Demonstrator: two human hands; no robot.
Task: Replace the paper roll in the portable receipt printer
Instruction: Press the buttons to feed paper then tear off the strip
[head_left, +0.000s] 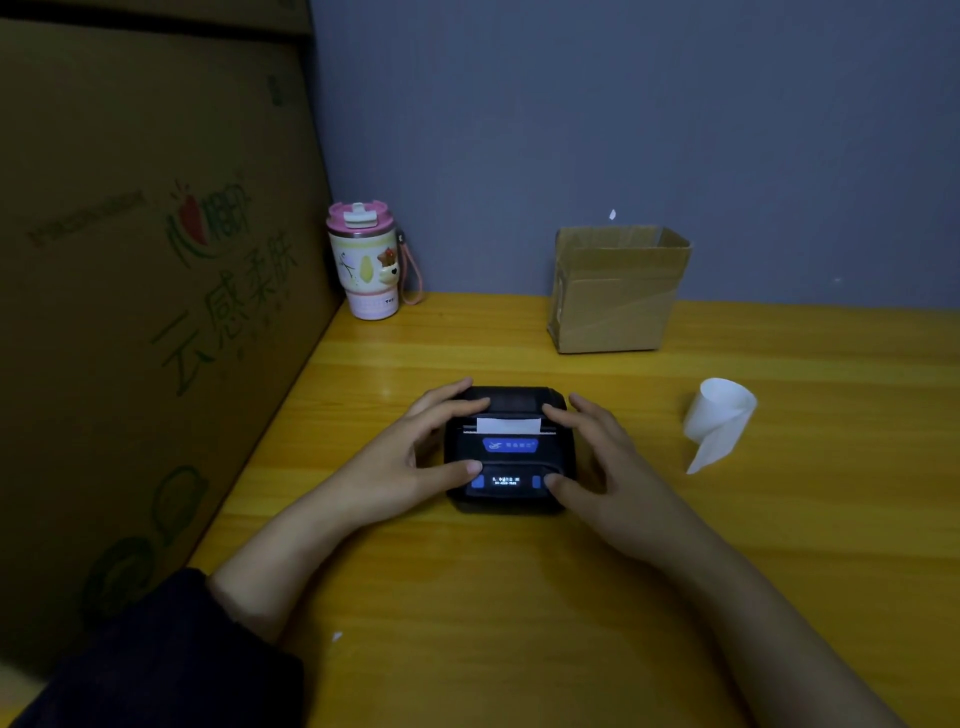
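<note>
Dark sleeve (156, 654) at lower left, pushed up the left forearm; right forearm bare. Yellow wood-grain tabletop (467, 623) fills the foreground.

Mid-tabletop: portable receipt printer (509, 452), black, squat, rounded corners. Lid appears closed. A short white paper tab (508, 425) sticks out of the slot across its top. Below the slot, a blue label; nearer still, a small lit display with white text, flanked by two blue buttons.

Left hand (415, 452) cups the printer's left side, fingers spread, thumb lying on the front face by the left button, fingertips on the rear top edge. Right hand (597, 457) mirrors it on the right side, fingers spread, thumb on the front by the right button. Both hands rest on the printer; neither is closed around it.

Right of the printer, well apart: a loose curl of white paper (719, 415), its tail trailing on the tabletop.

Farther back: small open cardboard box (613, 296) by the grey wall. Back left corner: pink-lidded tumbler (363, 265) with strap. Large printed carton (156, 286) walls the left side.
</note>
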